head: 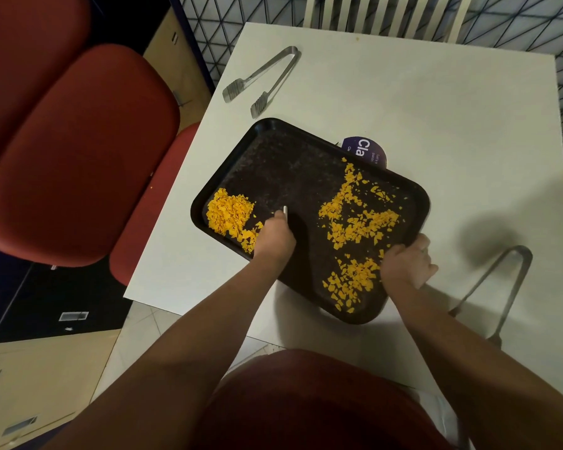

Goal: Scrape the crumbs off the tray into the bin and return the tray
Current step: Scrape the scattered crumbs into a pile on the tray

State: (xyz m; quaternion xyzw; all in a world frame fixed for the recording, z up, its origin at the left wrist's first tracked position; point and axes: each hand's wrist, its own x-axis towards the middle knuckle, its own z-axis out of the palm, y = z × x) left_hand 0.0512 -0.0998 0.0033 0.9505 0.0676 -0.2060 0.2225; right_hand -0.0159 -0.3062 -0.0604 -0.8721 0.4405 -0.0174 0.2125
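1. At centre of the white laminate table (403, 102), the black rectangular plastic tray (293, 170) lies with its textured matte bed still scattered with crumbs.
2. Left hand (273, 237) curls round a thin white scraper (285, 212), beside a heap of orange flaky crumbs (229, 212) at 9 o'clock.
3. Right hand (405, 263) grips the rim at 4 o'clock.
4. Step judged: gathering; loose flakes (358, 216) at 3 o'clock want sweeping leftward next.
5. Steel tongs (262, 79) lie at 11 o'clock.
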